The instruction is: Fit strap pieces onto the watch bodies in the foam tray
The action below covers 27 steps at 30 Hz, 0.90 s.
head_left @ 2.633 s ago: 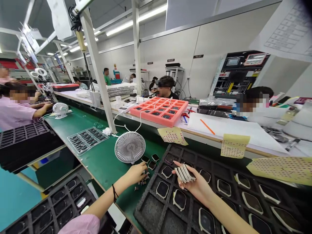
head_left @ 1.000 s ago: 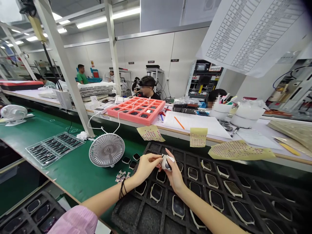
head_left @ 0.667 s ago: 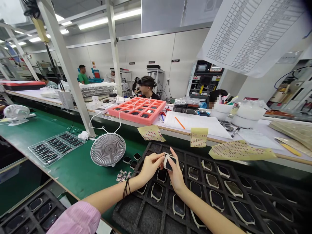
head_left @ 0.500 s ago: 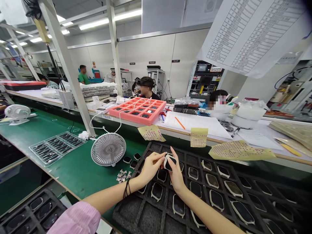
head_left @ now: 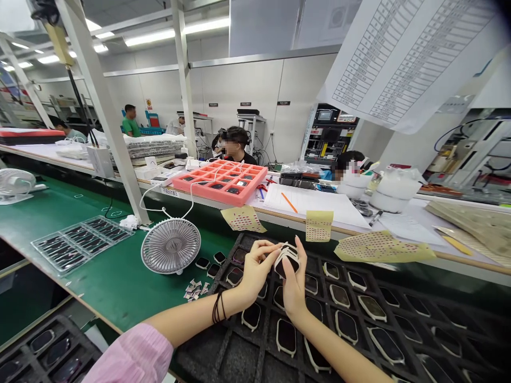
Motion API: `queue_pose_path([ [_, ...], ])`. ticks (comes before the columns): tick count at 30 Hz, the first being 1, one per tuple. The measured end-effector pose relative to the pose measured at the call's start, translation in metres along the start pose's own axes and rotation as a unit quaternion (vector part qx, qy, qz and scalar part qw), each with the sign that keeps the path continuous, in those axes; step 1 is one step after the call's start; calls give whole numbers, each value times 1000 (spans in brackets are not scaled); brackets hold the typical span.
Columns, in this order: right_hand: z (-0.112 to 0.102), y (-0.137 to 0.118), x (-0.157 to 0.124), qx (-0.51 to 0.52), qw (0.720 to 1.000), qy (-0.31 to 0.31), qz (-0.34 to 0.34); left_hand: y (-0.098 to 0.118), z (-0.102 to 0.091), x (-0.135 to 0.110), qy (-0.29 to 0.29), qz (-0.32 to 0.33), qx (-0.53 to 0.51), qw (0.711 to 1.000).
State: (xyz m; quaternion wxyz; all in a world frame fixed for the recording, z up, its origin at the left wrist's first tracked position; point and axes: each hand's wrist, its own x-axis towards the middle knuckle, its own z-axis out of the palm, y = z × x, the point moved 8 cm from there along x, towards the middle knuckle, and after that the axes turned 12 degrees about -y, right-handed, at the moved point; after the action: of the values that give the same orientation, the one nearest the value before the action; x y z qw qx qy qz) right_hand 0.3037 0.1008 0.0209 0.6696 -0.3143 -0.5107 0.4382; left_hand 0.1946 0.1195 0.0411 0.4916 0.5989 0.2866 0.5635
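Note:
Above a black foam tray (head_left: 243,354), a smartwatch case (head_left: 293,261) with a pale rim and dark screen is held up between both hands. My right hand (head_left: 294,292) grips it, thumb across the front and fingers along the far side. My left hand (head_left: 254,271) pinches at its left edge; whether a small part is between those fingertips I cannot tell. Below, similar watch cases (head_left: 286,338) lie in the tray's compartments. To the left, a few loose watch cases (head_left: 203,263) and a small pile of little pale pieces (head_left: 195,290) rest on the green bench.
A grey fan (head_left: 171,246) stands left of the hands, with a clear tray of dark parts (head_left: 82,242) beyond it. The raised shelf carries a red foam tray (head_left: 221,198) and papers (head_left: 315,203). Another black tray (head_left: 48,351) is at lower left. Co-workers sit beyond the shelf.
The watch case has tilted a little in my hands, and both hands have shifted slightly right. My right thumb now lies across its front. The view has turned slightly.

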Motion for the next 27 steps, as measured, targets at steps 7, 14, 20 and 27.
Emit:
queue_pose_path([
  [7, -9, -7, 5, 75, 996, 37, 17, 7, 18, -4, -75, 30, 50, 996],
  [14, -6, -13, 6, 114, 993, 36, 21, 2, 25, -9, -142, 47, 64, 987],
  [20, -8, -8, 5, 120, 992, 26, 23, 1, 28, -9, -189, 41, 21, 981],
  [27, -7, 7, 4, 89, 995, 3, 53, -18, 15, -4, -188, -31, -21, 981],
])
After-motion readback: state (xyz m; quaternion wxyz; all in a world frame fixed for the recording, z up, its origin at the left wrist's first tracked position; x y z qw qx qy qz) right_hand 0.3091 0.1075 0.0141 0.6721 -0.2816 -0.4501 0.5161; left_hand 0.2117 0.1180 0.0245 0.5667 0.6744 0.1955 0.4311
